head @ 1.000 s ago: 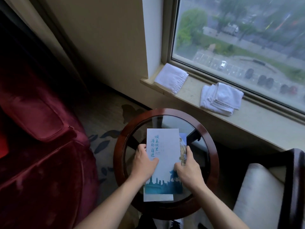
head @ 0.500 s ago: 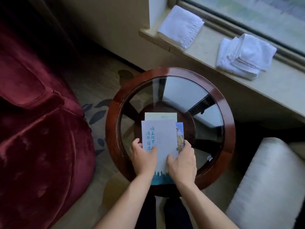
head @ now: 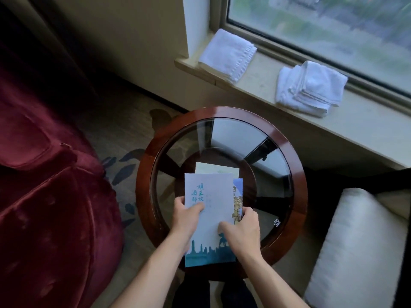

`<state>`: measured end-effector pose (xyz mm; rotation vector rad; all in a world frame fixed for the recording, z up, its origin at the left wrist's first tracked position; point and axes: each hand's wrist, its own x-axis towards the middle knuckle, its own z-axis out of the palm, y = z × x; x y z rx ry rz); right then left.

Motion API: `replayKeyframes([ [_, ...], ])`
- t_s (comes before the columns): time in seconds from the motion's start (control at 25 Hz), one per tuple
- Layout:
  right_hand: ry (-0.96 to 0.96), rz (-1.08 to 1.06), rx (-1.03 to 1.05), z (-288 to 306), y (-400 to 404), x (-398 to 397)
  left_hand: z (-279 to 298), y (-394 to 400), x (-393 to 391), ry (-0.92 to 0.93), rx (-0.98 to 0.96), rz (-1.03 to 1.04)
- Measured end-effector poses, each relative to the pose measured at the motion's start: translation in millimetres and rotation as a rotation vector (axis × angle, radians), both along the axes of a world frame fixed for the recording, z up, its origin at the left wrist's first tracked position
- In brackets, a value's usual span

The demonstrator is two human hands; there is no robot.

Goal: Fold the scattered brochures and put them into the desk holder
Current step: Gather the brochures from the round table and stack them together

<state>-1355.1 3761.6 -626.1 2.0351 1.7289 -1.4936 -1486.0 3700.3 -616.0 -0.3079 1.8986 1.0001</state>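
- Both bare forearms reach forward from the lower edge of the view and converge over the near half of the round, glass-topped bench [head: 287,138].
- The left hand [head: 185,215] grips the left edge of the pale brochure [head: 213,210], thumb laid across its printed face and the other fingers curled under that edge.
- The right hand [head: 241,230] lies knuckles-up on the lower right part of the same brochure, its thumb pressed on the face and its fingers curled round the right edge, so it pinches the paper.
- The pale brochure sits between the two hands, long side running away from the person; its upper part with blue characters extends beyond the fingertips, and its blue skyline band hangs past the near rim of the bench, below both wrists.
- A blue illustrated sheet [head: 237,196] shows just right of the pale brochure, directly beyond the right hand's fingers, tucked beneath it.
- A cream sheet [head: 216,168] peeks out past the brochure's far edge, farther from both hands.
- Well beyond the hands, on the windowsill [head: 367,127], lie a folded white towel [head: 228,54] and a stack of white towels [head: 311,86].
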Motion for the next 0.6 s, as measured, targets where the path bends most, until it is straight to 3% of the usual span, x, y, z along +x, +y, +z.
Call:
replayKeyframes([
  [0.2,0.129,-0.141,-0.108,12,10,12,12,18,0,-0.017,0.160,-0.072],
  [0.28,0.162,-0.157,-0.104,29,20,17,28,35,0,0.075,0.168,-0.202],
  [0.44,0.174,-0.178,0.106,97,61,38,87,89,8,0.357,0.169,-0.535],
  [0.6,0.160,-0.279,0.272,174,101,85,168,145,56,0.574,0.340,-0.817],
])
